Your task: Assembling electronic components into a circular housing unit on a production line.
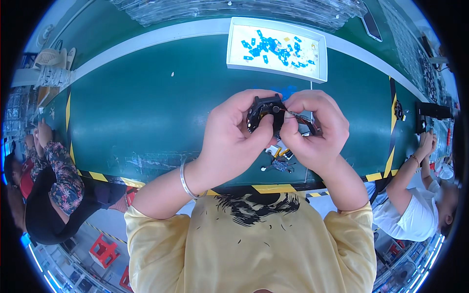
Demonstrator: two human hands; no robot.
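My left hand [227, 134] grips a black round case [266, 103], shaped like a watch body with lugs, its open inner side turned up. The left thumb presses into the case. Close on its right, my right hand [322, 124] pinches a small dark part with thin red and black wires [304, 118]; the fingers hide much of it. The wires reach toward the case edge. Just below the hands, several small electronic parts with yellow and black pieces [279, 157] lie on the green table [146, 107], partly covered by my right hand.
A white tray [277, 73] with many small blue pieces stands beyond my hands. Clear plastic trays [234, 10] are stacked at the back. Yellow-black tape [273, 189] marks the table edge. Co-workers' hands [428, 142] show at right and left. Another black case [399, 110] lies at right.
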